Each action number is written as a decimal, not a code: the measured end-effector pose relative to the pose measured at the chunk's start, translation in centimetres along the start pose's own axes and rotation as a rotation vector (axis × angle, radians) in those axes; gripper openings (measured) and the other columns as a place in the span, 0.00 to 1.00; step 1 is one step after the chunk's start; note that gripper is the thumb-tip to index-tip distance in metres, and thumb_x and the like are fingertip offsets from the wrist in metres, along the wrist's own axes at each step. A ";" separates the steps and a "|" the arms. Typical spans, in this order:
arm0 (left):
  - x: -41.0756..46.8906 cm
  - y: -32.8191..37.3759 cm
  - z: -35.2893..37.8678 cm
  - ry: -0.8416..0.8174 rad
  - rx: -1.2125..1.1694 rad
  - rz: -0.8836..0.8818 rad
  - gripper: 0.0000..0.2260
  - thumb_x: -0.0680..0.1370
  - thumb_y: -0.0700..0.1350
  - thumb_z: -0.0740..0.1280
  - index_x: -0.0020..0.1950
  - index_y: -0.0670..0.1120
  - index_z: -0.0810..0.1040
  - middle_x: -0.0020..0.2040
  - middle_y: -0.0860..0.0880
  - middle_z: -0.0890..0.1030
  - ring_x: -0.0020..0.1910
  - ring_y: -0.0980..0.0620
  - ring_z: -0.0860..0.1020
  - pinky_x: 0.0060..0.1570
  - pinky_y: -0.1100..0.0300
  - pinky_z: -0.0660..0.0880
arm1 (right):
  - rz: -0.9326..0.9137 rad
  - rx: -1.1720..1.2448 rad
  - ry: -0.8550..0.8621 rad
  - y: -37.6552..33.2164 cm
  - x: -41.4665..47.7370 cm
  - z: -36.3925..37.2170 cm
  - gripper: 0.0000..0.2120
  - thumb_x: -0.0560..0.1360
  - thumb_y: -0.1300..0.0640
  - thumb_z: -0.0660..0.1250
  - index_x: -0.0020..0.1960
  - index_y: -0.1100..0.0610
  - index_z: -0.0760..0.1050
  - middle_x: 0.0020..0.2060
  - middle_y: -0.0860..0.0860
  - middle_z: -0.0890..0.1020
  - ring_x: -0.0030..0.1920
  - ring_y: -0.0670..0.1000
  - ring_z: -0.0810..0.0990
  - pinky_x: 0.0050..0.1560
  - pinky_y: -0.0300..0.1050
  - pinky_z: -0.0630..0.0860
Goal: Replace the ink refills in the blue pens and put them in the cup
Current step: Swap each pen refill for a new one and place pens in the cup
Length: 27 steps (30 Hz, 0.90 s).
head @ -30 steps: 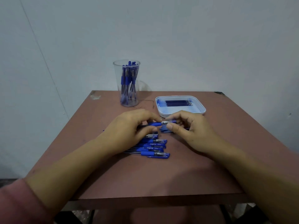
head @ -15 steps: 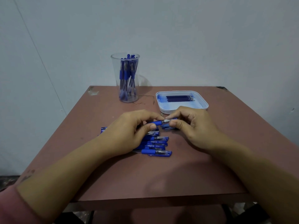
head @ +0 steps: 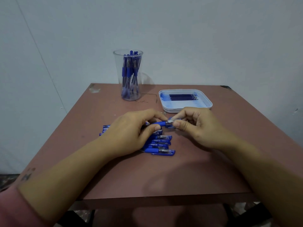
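Centre of frame: left hand (head: 131,128) pinches the blue grip of one pen (head: 159,123) between thumb and forefinger, with the other fingers curled over the barrel. Right hand (head: 196,126) pinches the clear-and-silver tip end of the same pen, thumb below and forefinger on top. The pen is roughly level, held just above the loose pens (head: 161,143) stacked on the table (head: 180,174) under the left hand. The step looks like twisting or pulling the tip section off. Can't tell if the right fingers hold a cap or the nose cone.

Cup (head: 118,71), upper centre-left, is clear and already holds a bunch of blue pens. Tray (head: 169,110), upper centre-right, sits just beyond the right hand and holds a row of dark refills (head: 182,97).

Likely risks:
- The tip section lets go suddenly. A small clear part or a spring, if there is one, drops, rolls off the table and is hard to spot.
- The left fingers sit on the soft grip, so the barrel may spin inside the pinch instead of unscrewing.
- The left hand hangs right over the pile. A jerk could nudge the round pens and send them rolling toward the near edge.
- The right knuckles are near the tray rim. Pulling the hands apart could bump it and scatter the refills.
- An opened pen put back on the pile gets mixed with untouched ones, since they all look alike.
- The tray shows blue staining, so ink could smear onto the fingers.
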<state>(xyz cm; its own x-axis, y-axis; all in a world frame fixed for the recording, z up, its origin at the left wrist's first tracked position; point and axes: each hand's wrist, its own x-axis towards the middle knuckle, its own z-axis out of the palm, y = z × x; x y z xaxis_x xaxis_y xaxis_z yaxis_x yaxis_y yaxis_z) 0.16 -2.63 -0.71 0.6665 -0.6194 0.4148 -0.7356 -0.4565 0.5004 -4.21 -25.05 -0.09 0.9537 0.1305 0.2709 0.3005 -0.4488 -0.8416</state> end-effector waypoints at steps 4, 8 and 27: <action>-0.2 0.0 0.3 0.013 -0.071 -0.024 0.10 0.79 0.50 0.65 0.59 0.60 0.78 0.47 0.60 0.83 0.45 0.58 0.81 0.46 0.53 0.78 | -0.020 -0.006 0.008 0.4 0.1 0.1 0.05 0.75 0.58 0.70 0.44 0.49 0.81 0.41 0.59 0.83 0.43 0.59 0.82 0.46 0.52 0.82; 0.0 0.1 0.4 -0.022 -0.111 -0.050 0.11 0.81 0.50 0.62 0.60 0.60 0.79 0.47 0.59 0.84 0.47 0.57 0.82 0.49 0.53 0.79 | -0.064 -0.062 -0.012 0.2 0.1 -0.1 0.08 0.76 0.62 0.69 0.44 0.49 0.80 0.42 0.56 0.84 0.40 0.48 0.81 0.41 0.36 0.76; -0.3 -2.0 -0.8 0.194 0.195 0.170 0.14 0.77 0.57 0.66 0.58 0.55 0.83 0.49 0.60 0.83 0.47 0.62 0.80 0.45 0.59 0.79 | -0.045 -0.463 -0.202 1.0 -1.2 -3.4 0.04 0.70 0.53 0.75 0.43 0.46 0.81 0.41 0.36 0.80 0.44 0.40 0.79 0.42 0.36 0.74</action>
<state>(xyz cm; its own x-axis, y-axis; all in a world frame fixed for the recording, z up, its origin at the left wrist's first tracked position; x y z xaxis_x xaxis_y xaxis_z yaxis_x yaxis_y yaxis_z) 1.48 -1.05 -1.23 0.5292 -0.5723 0.6264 -0.8350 -0.4824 0.2647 -5.06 -28.67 0.34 0.9371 0.3066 0.1671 0.3479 -0.7781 -0.5230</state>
